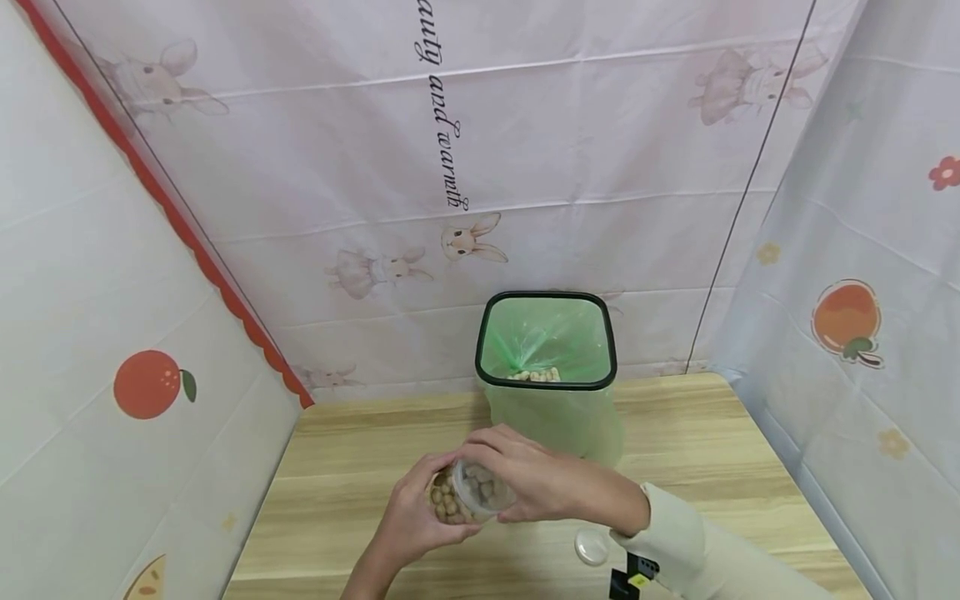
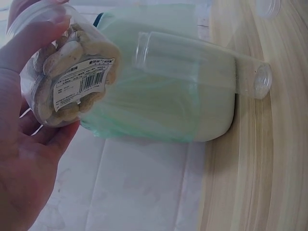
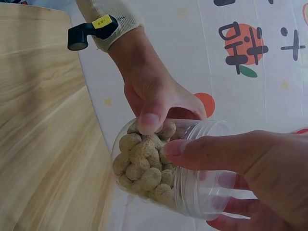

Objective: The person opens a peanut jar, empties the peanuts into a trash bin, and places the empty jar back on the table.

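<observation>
Clear plastic forms the round, screw-necked jar of tan nuts (image 3: 144,171), held tilted above the pale wooden bench (image 1: 345,450), near the black-rimmed, green-bagged bin (image 1: 555,421) at its far edge; the left hand (image 1: 416,518) wraps its body, seemingly for support, while the right hand (image 1: 528,475), spread wide, grips the neck end.
</observation>
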`<action>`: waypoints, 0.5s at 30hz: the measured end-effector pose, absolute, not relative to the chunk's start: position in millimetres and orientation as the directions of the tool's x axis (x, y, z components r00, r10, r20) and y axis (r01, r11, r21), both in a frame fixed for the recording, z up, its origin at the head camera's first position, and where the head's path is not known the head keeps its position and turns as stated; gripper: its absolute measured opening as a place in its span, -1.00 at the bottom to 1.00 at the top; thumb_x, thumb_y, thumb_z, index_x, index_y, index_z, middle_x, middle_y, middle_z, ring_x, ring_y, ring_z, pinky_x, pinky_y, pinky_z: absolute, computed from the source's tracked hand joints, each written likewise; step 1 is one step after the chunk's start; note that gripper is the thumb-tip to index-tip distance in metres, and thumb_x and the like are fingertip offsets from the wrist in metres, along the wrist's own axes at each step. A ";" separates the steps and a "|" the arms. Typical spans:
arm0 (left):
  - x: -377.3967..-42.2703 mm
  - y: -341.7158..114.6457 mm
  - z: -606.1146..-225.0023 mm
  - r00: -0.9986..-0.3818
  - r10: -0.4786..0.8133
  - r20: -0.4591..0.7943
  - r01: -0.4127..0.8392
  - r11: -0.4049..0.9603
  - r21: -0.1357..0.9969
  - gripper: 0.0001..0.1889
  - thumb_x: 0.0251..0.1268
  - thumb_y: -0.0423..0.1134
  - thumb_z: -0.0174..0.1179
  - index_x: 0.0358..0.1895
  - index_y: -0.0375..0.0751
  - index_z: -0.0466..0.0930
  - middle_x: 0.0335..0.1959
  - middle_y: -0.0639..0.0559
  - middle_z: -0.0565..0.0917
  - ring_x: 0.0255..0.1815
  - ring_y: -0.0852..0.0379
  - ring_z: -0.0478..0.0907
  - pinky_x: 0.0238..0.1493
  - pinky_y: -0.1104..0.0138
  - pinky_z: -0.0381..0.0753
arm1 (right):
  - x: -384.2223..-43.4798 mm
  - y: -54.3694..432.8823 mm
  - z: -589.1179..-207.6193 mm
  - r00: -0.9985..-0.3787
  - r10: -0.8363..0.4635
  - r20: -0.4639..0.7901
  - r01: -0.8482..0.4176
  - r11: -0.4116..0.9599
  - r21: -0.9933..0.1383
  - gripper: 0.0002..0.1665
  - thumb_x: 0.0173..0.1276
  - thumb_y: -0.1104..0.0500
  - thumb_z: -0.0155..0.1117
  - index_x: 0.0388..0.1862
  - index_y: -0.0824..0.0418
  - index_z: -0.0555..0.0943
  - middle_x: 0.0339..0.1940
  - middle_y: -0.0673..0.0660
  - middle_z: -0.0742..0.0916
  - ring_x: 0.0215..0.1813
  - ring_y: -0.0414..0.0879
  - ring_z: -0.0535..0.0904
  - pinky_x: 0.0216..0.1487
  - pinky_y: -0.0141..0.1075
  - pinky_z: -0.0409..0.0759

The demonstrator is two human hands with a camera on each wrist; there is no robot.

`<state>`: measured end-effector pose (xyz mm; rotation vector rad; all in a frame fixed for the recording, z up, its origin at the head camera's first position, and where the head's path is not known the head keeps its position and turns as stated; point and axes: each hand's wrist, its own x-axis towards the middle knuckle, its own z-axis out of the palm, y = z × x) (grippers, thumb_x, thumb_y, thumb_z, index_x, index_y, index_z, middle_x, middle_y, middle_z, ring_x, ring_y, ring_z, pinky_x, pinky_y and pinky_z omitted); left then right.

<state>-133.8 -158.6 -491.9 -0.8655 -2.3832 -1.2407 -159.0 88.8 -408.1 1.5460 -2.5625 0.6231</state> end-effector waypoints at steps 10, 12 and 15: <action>-133.9 -158.4 -490.4 -0.764 0.371 0.528 0.645 0.430 0.631 0.01 -0.33 -0.18 0.77 0.39 -0.05 0.46 0.18 0.05 0.67 0.15 0.20 0.64 0.08 0.25 0.76 | -157.7 92.2 -404.6 -0.469 -0.822 0.324 -0.877 0.391 -0.279 0.20 -0.15 0.10 0.81 0.48 0.09 0.36 0.41 0.07 0.52 0.41 -0.02 0.48 0.39 -0.15 0.62; -134.0 -158.0 -490.0 -0.768 0.364 0.527 0.640 0.428 0.638 0.00 -0.32 -0.18 0.76 0.39 -0.05 0.46 0.18 0.04 0.67 0.15 0.20 0.64 0.09 0.23 0.76 | -158.4 93.1 -404.2 -0.469 -0.816 0.338 -0.878 0.388 -0.282 0.19 -0.16 0.12 0.80 0.48 0.10 0.37 0.40 0.08 0.53 0.41 -0.02 0.48 0.39 -0.14 0.62; -135.0 -158.0 -490.3 -0.765 0.348 0.542 0.644 0.425 0.636 -0.01 -0.31 -0.20 0.76 0.38 -0.08 0.47 0.18 0.01 0.67 0.16 0.19 0.64 0.11 0.24 0.76 | -159.3 95.1 -403.3 -0.479 -0.808 0.342 -0.872 0.392 -0.293 0.20 -0.15 0.13 0.79 0.49 0.12 0.35 0.40 0.08 0.53 0.41 0.00 0.48 0.39 -0.12 0.62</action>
